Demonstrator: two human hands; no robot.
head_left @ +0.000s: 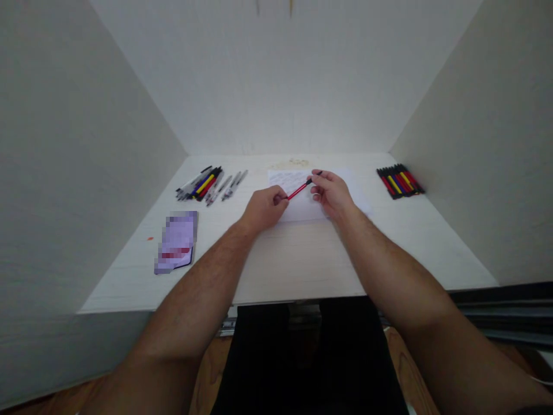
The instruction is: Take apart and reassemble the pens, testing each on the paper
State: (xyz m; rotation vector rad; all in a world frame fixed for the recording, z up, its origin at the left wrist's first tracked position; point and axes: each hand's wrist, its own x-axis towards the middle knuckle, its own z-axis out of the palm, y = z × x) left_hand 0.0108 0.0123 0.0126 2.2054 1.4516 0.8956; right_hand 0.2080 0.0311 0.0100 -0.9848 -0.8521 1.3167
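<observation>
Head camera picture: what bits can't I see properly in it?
In the head view:
Red pen: one end, hidden by the left hand.
Marks on the paper: too blurred to read.
Phone: its screen, hidden by pixel blocks.
Right arm: upper part, cut off by the picture's edge.

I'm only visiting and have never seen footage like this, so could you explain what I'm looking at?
Of course. There is no machine here: these are a person's bare hands, seen from a camera worn on that person's head, looking forward and down. There is just this one view.

The left hand and right hand hold a red-and-black pen between them, the left at its red end, the right at its black end. Under them, a sheet of paper lies on a white table.

To the left is a loose group of pens, with a pixelated purple item nearer the person. To the right is a tidy row of pens.
</observation>
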